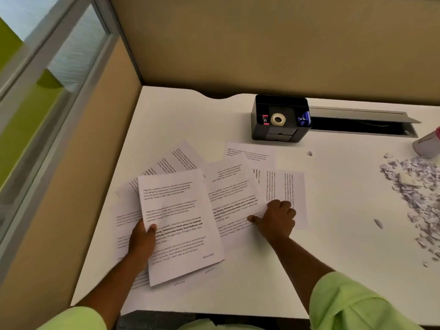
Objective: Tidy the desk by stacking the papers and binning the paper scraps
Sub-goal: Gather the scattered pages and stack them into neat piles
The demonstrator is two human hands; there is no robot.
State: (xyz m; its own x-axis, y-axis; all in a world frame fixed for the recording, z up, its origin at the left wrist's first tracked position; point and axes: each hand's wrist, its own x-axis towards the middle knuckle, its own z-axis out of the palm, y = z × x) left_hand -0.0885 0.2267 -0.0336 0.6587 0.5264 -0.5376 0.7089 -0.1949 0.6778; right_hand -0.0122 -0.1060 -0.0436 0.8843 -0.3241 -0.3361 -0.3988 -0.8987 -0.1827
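On the desk (273, 270), printed papers (228, 194) lie fanned in front of the black organizer (281, 119). The left hand (142, 241) pinches a top sheet (181, 225), thumb on its face. The right hand (277, 220), fingers curled, presses the papers nearer the organizer. Scraps (414, 194) lie right of it.
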